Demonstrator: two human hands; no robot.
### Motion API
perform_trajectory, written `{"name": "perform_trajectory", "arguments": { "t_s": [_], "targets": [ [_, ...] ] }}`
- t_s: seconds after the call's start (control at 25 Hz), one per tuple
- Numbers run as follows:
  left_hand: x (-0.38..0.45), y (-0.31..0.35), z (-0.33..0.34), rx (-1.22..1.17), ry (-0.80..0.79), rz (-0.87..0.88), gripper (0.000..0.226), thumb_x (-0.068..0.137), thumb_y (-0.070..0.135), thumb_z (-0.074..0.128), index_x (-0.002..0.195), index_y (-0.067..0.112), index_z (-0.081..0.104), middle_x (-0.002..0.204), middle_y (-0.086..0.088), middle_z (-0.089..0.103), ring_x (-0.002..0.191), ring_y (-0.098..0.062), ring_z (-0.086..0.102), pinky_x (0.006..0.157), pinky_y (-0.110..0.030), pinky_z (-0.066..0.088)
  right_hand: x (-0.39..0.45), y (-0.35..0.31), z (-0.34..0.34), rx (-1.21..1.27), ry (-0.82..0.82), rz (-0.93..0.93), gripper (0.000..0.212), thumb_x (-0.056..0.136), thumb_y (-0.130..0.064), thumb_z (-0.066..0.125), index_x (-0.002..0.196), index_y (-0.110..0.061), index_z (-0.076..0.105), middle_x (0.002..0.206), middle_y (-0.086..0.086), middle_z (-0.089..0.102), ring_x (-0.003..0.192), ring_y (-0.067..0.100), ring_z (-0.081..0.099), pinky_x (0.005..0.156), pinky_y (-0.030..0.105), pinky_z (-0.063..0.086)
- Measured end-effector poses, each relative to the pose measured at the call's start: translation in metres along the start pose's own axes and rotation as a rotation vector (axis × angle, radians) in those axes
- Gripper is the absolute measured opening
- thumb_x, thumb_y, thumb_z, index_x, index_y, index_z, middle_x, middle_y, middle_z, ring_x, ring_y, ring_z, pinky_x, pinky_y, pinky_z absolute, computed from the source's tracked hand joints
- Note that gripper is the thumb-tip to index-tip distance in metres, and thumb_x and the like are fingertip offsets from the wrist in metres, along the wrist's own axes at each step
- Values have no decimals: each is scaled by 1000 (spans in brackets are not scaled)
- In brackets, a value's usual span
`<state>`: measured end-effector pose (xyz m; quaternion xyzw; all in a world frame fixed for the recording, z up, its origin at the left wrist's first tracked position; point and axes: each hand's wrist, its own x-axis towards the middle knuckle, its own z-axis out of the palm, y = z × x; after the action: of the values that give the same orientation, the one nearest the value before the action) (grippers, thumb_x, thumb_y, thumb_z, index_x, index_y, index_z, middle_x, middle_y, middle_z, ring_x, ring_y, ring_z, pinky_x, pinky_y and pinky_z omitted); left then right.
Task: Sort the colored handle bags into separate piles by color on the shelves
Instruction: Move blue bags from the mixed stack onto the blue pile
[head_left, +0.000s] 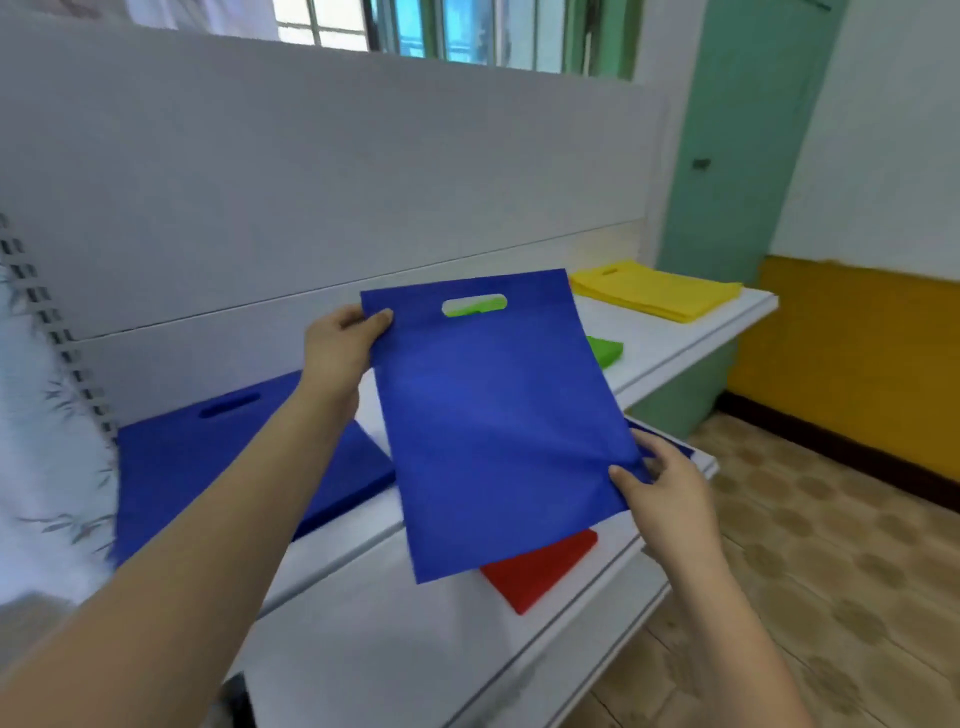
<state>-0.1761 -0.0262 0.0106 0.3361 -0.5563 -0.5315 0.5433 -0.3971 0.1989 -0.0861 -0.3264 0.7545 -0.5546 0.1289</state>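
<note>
A blue handle bag (493, 415) is held flat in the air over the shelves. My left hand (340, 343) pinches its upper left corner and my right hand (660, 488) pinches its lower right edge. A pile of blue bags (218, 457) lies on the shelf to the left, under my left forearm. Yellow bags (654, 291) are stacked at the far right end of the upper shelf. A green bag (605, 351) peeks out behind the held bag. A red pile (545, 569) lies on the lower shelf, partly hidden by the held bag.
White shelves (685, 332) run along a white back panel (311, 182). A slotted metal upright (62, 343) stands at the left. A green door (737, 156) and a yellow wall panel (852, 353) are on the right, above a patterned floor (831, 571).
</note>
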Motion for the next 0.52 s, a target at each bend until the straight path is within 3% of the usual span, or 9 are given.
{"name": "perform_trajectory", "arguments": {
  "t_s": [0.12, 0.2, 0.4, 0.52],
  "targets": [
    [-16, -21, 99, 197, -157, 115, 8, 89, 0, 64, 93, 6, 67, 86, -4, 72, 73, -10, 69, 67, -21, 56, 38, 52, -57, 23, 157, 121, 33, 85, -16, 64, 118, -21, 62, 108, -1, 65, 93, 21, 65, 76, 39, 55],
    [-26, -42, 168, 335, -283, 181, 12, 88, 0, 63, 89, 12, 64, 87, -2, 72, 72, -6, 69, 69, -21, 56, 65, 83, -95, 20, 239, 198, 29, 86, -15, 62, 114, -20, 64, 107, 0, 67, 89, 21, 66, 72, 38, 56],
    [-54, -127, 312, 567, -520, 197, 9, 92, 20, 59, 95, 18, 66, 87, 2, 74, 82, -11, 71, 77, -35, 58, 132, 167, -178, -4, 277, 275, 25, 95, -18, 50, 117, -24, 60, 102, -5, 65, 74, 16, 66, 70, 44, 59],
    [-58, -193, 362, 682, -657, 107, 26, 95, 32, 47, 94, 20, 70, 85, -2, 73, 80, -21, 70, 76, -46, 56, 174, 215, -211, -27, 229, 318, 28, 98, -18, 44, 121, -23, 59, 99, -6, 63, 73, 17, 67, 67, 45, 60]
  ]
}}
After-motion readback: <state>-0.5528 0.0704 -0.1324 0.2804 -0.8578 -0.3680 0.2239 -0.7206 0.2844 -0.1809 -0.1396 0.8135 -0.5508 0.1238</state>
